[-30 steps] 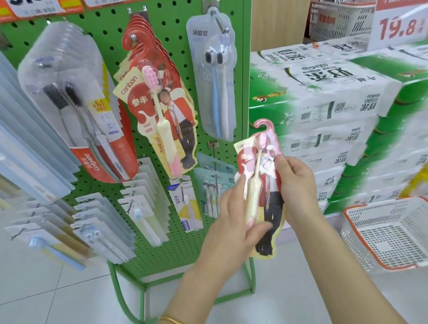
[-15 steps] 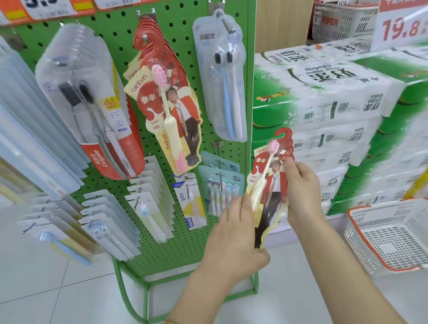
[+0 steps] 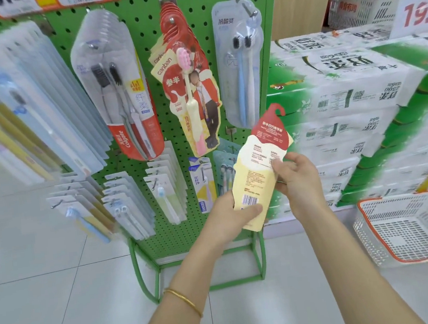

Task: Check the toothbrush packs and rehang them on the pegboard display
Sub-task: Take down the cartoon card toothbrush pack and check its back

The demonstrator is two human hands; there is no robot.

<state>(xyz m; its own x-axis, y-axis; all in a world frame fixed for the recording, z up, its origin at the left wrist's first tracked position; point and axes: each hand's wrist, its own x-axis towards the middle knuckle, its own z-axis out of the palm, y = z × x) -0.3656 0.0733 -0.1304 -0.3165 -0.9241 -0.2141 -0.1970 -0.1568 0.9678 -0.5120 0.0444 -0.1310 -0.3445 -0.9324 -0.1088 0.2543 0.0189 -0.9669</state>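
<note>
Flipped over now, the light, stiff red-and-cream card toothbrush pack (image 3: 258, 167) is edge-pinched by our left hand (image 3: 227, 221) and right hand (image 3: 299, 179).

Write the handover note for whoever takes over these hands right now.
Left hand grips the toothbrush pack by its lower end; right hand pinches its right edge.
The pack is off the pegboard, with its printed back toward the camera.
Done: pack taken down, back under check.
Left: hang it back with the matching packs.
</note>
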